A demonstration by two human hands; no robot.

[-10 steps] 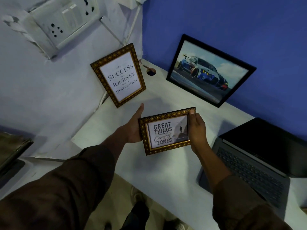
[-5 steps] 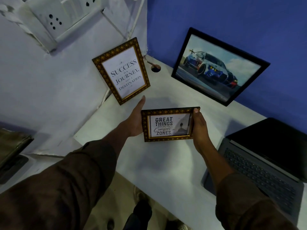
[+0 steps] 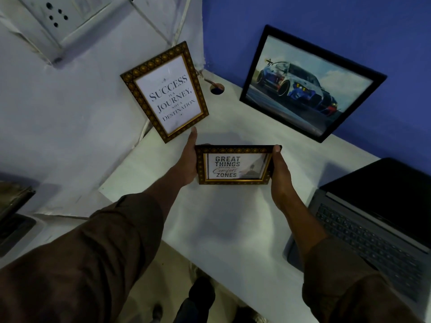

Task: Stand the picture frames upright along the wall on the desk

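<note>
Both hands, left [image 3: 186,164] and right [image 3: 279,176], gripped the small gold frame [image 3: 234,165] by its sides above the surface [image 3: 233,217]. Best bet was probably tilting it back gently against the wall, beside the taller gold frame [image 3: 165,92].

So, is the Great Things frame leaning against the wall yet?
No, both hands, left hand and right hand, hold the Great Things frame away from the walls.

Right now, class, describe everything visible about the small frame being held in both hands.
The small frame is landscape, with a dark, gold-patterned ornate border and a gold inner edge. Its print reads GREAT THINGS, COMFORT ZONES. It is upright, tilted back a little, above the white desk; whether its base touches is unclear. The left hand grips its left edge, the right hand its right edge.
</note>
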